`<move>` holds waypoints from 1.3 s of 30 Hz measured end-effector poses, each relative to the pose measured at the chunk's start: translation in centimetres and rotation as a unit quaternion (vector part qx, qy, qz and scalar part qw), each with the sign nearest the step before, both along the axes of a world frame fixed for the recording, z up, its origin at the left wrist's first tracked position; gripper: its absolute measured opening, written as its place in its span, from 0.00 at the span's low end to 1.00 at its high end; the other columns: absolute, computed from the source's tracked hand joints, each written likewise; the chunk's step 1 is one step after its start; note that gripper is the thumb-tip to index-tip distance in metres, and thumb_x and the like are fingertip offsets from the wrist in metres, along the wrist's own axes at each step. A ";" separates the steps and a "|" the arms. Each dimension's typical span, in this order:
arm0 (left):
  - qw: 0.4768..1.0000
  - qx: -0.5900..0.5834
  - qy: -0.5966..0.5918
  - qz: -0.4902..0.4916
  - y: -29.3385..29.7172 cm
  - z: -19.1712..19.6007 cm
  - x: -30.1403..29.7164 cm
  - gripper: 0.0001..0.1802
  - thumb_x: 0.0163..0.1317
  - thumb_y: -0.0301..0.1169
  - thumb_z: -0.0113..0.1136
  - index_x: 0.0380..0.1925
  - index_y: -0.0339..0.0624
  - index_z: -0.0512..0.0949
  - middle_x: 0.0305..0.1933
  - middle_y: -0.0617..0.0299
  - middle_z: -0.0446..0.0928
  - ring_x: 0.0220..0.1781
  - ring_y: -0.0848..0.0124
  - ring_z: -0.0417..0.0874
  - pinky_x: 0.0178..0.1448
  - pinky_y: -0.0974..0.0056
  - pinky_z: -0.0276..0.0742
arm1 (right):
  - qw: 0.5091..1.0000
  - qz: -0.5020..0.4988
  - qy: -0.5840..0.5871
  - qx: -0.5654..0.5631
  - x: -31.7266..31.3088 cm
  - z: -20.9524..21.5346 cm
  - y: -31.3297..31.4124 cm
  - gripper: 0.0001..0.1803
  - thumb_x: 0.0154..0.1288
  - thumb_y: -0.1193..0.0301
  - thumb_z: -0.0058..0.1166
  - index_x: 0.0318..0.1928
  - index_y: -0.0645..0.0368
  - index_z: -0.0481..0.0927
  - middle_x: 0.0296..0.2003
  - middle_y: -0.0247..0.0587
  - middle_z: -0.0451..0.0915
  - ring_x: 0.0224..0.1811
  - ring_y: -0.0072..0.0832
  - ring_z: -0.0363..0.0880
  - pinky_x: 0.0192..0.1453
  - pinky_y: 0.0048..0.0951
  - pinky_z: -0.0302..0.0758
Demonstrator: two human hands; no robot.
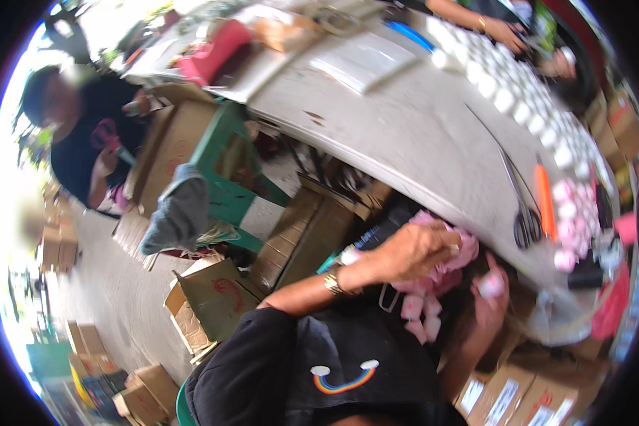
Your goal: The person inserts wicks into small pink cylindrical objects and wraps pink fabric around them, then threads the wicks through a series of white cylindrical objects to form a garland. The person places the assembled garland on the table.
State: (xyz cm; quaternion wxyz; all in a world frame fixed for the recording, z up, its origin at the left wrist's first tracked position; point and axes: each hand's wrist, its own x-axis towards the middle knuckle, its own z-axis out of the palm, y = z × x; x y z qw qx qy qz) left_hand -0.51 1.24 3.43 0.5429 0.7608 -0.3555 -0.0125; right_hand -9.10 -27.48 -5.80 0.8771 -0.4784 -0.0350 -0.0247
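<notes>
Scissors (522, 211) — on table (405, 128) (beyond the right hand (493, 304)).

Looks smooth and matt on the tabletop (369, 121) at one o'clock – glossy, like plastic, on the orange handle (544, 202) at three. Gleams as metal on the bracelet (332, 284) at six, dulls to cardboard on the box (209, 295) at eight. Suggests cloth, perhaps, on the blurred pink bundle (444, 280) near four.
</notes>
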 end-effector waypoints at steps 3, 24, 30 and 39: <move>0.984 -0.129 0.095 -0.076 0.3 2.2 -0.4 0.09 0.71 0.31 0.50 0.39 0.35 0.74 0.34 0.60 0.75 0.40 0.69 0.76 0.50 0.65 0.72 | 0.974 0.038 0.132 -0.182 1.7 1.8 4.2 0.42 0.45 0.70 0.70 0.62 0.67 0.67 0.59 0.44 0.72 0.58 0.32 0.74 0.57 0.35 0.76; 0.780 -0.314 0.531 -0.108 -1.3 -5.0 -1.5 0.19 0.69 0.30 0.53 0.58 0.37 0.70 0.58 0.56 0.74 0.54 0.71 0.77 0.61 0.66 0.74 | 0.996 -0.002 -0.081 0.044 3.1 10.4 5.9 0.35 0.57 0.70 0.61 0.62 0.73 0.64 0.59 0.55 0.70 0.47 0.35 0.77 0.50 0.33 0.77; 0.825 -0.335 0.426 -0.159 0.1 -9.4 -1.3 0.18 0.66 0.27 0.54 0.56 0.36 0.71 0.57 0.56 0.75 0.56 0.70 0.76 0.59 0.67 0.74 | 0.986 -0.139 -0.071 -0.054 2.4 9.2 8.7 0.25 0.58 0.68 0.60 0.54 0.62 0.68 0.47 0.49 0.74 0.44 0.38 0.77 0.50 0.37 0.76; 0.843 -0.249 0.472 -0.064 0.8 -5.7 -0.7 0.17 0.63 0.27 0.57 0.52 0.36 0.72 0.52 0.57 0.75 0.52 0.71 0.77 0.56 0.67 0.74 | 0.905 -0.176 -0.216 -0.321 2.4 9.4 13.4 0.19 0.54 0.79 0.56 0.48 0.60 0.69 0.47 0.43 0.74 0.51 0.33 0.74 0.58 0.36 0.70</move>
